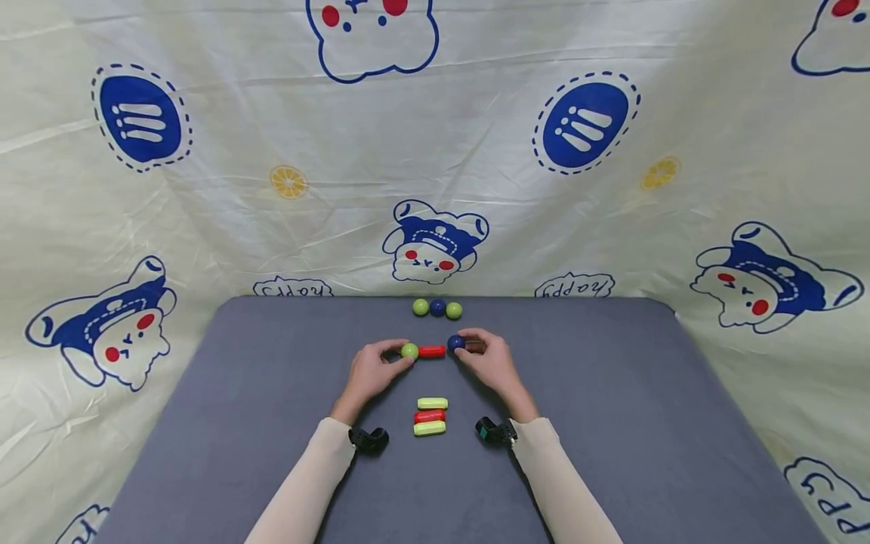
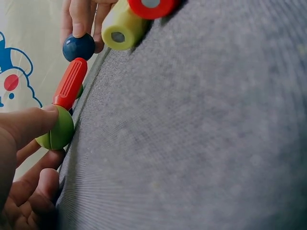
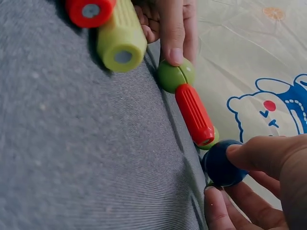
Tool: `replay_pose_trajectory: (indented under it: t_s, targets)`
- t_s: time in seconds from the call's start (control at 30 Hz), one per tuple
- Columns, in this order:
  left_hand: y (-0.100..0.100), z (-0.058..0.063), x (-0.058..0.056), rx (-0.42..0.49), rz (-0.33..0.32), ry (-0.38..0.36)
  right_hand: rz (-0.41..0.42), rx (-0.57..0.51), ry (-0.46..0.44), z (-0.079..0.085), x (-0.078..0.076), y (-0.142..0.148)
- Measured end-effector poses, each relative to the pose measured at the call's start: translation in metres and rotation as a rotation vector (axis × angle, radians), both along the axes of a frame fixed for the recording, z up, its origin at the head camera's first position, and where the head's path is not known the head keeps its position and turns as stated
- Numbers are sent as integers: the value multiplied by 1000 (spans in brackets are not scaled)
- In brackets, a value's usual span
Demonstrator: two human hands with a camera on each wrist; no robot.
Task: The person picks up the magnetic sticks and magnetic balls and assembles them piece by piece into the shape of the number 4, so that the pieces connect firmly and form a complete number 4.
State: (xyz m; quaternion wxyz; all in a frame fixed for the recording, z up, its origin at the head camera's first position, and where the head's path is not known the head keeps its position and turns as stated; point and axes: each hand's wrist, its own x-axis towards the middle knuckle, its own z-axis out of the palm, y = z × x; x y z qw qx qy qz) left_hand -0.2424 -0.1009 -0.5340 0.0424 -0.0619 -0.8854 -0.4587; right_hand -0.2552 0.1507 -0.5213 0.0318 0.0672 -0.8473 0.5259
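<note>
My left hand [image 1: 370, 370] pinches a green ball [image 1: 409, 350] between thumb and fingers. Against that ball's right side sits one end of a red ridged rod [image 1: 432, 352], lying crosswise. My right hand [image 1: 494, 368] holds a dark blue ball [image 1: 456, 343] close to the rod's other end. In the right wrist view that end of the rod [image 3: 194, 115] shows a small grey tip, and a narrow gap seems to part it from the blue ball [image 3: 223, 164]. The left thumb presses on the green ball [image 2: 60, 128] in the left wrist view.
Nearer the body, between the forearms, lie a yellow rod [image 1: 432, 403], a red rod [image 1: 430, 416] and another yellow rod [image 1: 430, 428]. Along the far table edge stand a green ball [image 1: 421, 307], a blue ball [image 1: 438, 307] and a green ball [image 1: 454, 310], before a patterned curtain [image 1: 435, 151].
</note>
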Motion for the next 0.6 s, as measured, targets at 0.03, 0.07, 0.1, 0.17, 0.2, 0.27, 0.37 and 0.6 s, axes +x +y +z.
replay_pose_trajectory:
  t_s: [0.03, 0.07, 0.1, 0.17, 0.2, 0.27, 0.37, 0.6]
  targets:
    - [0, 0, 1, 2, 1, 2, 8, 5, 1, 0, 2, 0]
    - [1, -1, 1, 2, 0, 5, 15, 8, 4, -1, 3, 0]
    - [1, -1, 1, 3, 0, 8, 18, 13, 7, -1, 5, 0]
    - [1, -1, 1, 2, 0, 17, 27, 23, 14, 0, 5, -1]
    - [1, -1, 1, 2, -1, 18, 29, 29, 14, -1, 6, -2]
    - [0, -1, 0, 3, -4, 16, 28, 37, 11, -1, 6, -2]
    - [0, 0, 0, 5, -6, 10, 25, 43, 2, -1, 6, -3]
    - [-1, -1, 1, -1, 4, 14, 21, 64, 9, -2, 7, -4]
